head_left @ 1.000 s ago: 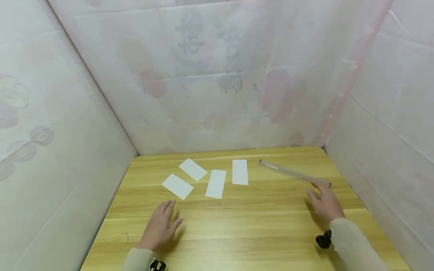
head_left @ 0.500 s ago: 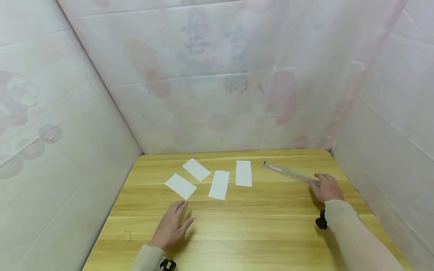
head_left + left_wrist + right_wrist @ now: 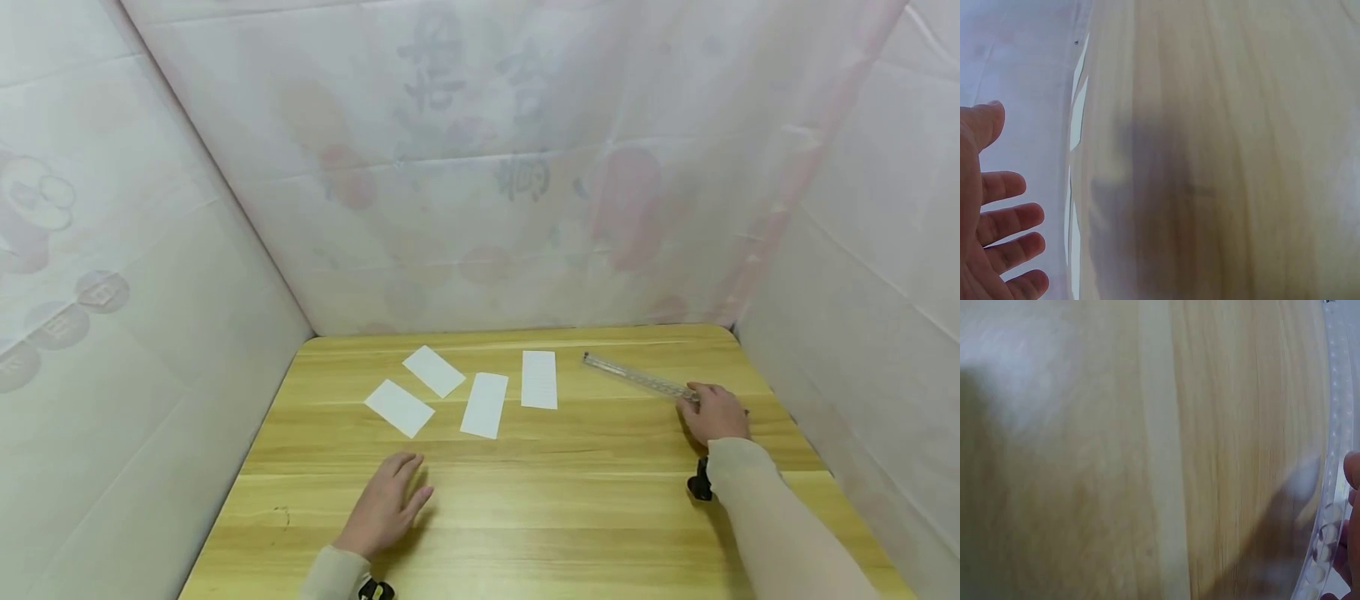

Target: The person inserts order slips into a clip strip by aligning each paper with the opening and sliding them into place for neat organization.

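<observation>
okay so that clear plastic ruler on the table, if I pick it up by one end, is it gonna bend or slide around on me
The clear ruler looks long, thin and flat, so lifted by one end it would probably stay mostly stiff with slight flex. Lying flat on the smooth wooden table, it likely slides rather than rolls. The right hand already grips its near end; the smooth plastic may be slippery.

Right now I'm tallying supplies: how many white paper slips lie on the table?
4, all flat near the far edge: far-left slip, one behind it, middle slip, rightmost slip. None seem hidden.
</observation>
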Available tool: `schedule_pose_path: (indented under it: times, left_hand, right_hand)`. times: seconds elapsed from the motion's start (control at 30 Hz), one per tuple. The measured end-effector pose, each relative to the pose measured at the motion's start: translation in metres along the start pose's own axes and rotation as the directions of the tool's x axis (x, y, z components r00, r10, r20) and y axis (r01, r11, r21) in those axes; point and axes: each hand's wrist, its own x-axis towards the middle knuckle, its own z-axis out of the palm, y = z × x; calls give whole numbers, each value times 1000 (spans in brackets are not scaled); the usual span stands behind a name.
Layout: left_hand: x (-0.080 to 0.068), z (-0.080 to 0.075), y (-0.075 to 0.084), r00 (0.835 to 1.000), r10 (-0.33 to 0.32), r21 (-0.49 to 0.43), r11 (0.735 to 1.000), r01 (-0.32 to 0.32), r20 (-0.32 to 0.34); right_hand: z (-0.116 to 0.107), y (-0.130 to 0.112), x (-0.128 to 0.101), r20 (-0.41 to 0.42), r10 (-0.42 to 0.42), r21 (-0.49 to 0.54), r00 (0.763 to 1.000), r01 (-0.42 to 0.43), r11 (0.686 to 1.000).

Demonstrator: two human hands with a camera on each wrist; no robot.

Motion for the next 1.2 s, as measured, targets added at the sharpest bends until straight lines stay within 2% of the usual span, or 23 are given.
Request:
schedule_pose_path:
  times: [0.17, 0.23, 0.4, 0.5, 0.57, 0.83, 1.0, 1.2]
  left_hand:
    - [0, 3, 3, 1000, 17, -3, 1000, -17, -3]
    - [0, 5, 4, 1000, 22, -9, 1000, -22, -12]
    - [2, 9, 8, 999, 33, -9, 999, -33, -6]
    - [4, 10, 10, 999, 34, -28, 999, -33, 15]
    - [5, 11, 11, 999, 27, -38, 999, -26, 26]
    - [3, 18, 14, 998, 26, -25, 999, -24, 49]
    - [1, 18, 19, 996, 21, -28, 999, -19, 81]
    - [4, 21, 22, 996, 31, -25, 999, -29, 89]
  right_hand:
    - [5, 0, 3, 21, 13, -40, 1000, -12, 999]
    - [8, 0, 4, 31, 37, -28, 999, -36, 999]
    - [5, -8, 0, 30, 161, 79, 987, -163, 983]
    - [2, -10, -3, 14, 242, 103, 970, -242, 965]
    - [2, -10, -4, -1, 265, 96, 964, -263, 960]
    - [9, -4, -7, -17, 286, 127, 958, -282, 951]
    - [9, -3, -13, -38, 260, 110, 965, -255, 961]
    - [8, -5, -17, -49, 233, 135, 971, -225, 965]
